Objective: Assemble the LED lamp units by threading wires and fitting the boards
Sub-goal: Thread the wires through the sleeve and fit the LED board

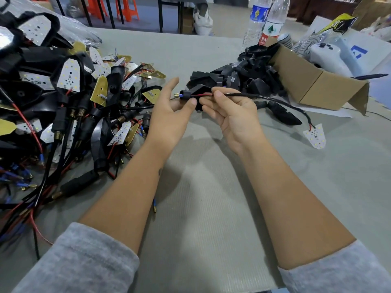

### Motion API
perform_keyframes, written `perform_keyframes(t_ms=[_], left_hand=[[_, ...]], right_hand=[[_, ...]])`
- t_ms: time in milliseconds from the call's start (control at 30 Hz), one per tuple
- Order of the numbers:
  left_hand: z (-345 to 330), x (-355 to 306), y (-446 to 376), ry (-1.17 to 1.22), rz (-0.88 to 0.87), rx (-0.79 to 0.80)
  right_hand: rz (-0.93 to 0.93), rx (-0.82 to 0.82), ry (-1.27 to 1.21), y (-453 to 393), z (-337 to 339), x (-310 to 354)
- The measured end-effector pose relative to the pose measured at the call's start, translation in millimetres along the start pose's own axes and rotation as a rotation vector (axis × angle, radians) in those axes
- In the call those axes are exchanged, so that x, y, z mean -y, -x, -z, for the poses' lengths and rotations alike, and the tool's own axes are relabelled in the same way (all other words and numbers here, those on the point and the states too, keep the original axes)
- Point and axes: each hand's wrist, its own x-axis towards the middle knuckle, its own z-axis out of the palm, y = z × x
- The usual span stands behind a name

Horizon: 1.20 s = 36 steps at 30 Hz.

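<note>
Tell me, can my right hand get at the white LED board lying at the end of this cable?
Probably yes. The LED board lies on bare table to the right of your right hand, nothing between them, but that hand now pinches the cable.

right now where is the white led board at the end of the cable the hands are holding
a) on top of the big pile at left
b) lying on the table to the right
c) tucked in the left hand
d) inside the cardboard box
b: the cable pinched by the right hand runs off right to the white LED board, which lies on the table, outside the cardboard box.
</note>
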Motion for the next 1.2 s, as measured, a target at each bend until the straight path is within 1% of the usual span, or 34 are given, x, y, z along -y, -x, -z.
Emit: perform_keyframes(t_ms=[67,133,200,267,333,400,467,633,733,800,900,967,1133,1200], left_hand=[[0.1,0.6,-1.1,0.013,0.017,-0.004],[0.4,-0.4,-2.9,0.096,0.06,-0.007],[1.4,-2.4,-4.9,0.243,0.112,0.018],[2.4,-4.0,-5.7,0.318,0.134,0.075],[1.8,-5.1,-3.2,0.286,0.128,0.159],[-0.8,-5.6,0.8,0.198,0.111,0.224],[-2.6,-5.2,3.0,0.148,0.083,0.248],[-0.7,-7.0,2.2,0.152,0.099,0.279],[-2.2,-5.5,2.7,0.149,0.089,0.239],[-3.1,-5.4,2.6,0.185,0.102,0.198],[-0.3,-7.5,0.6,0.353,0.159,0.089],[4.0,-8.5,-1.9,0.468,0.192,0.041],[6.3,-8.1,-5.4,0.679,0.264,0.053],[4.0,-7.9,-5.3,0.74,0.291,0.027]], right_hand=[[-0.007,0.023,0.089,0.4,-1.8,-1.1],[-0.006,0.013,0.172,0.4,-2.6,-0.8],[-0.005,0.001,0.196,0.5,-2.5,-0.2],[-0.003,-0.003,0.179,0.8,-2.4,0.2],[-0.004,-0.005,0.178,0.5,-2.1,0.0],[-0.01,-0.004,0.198,0.0,-1.5,0.0],[-0.014,-0.003,0.216,-0.1,-0.9,0.2],[-0.014,0.002,0.236,1.7,-1.3,2.4],[-0.033,0.005,0.22,2.3,-2.5,3.7],[-0.063,-0.005,0.164,2.3,-3.3,5.4],[-0.091,-0.071,-0.021,0.2,-0.8,9.6],[-0.071,-0.12,-0.069,-1.8,2.3,11.9],[0.011,-0.131,0.108,-2.1,1.4,8.9],[0.059,-0.121,0.201,-1.3,-0.9,6.6]])
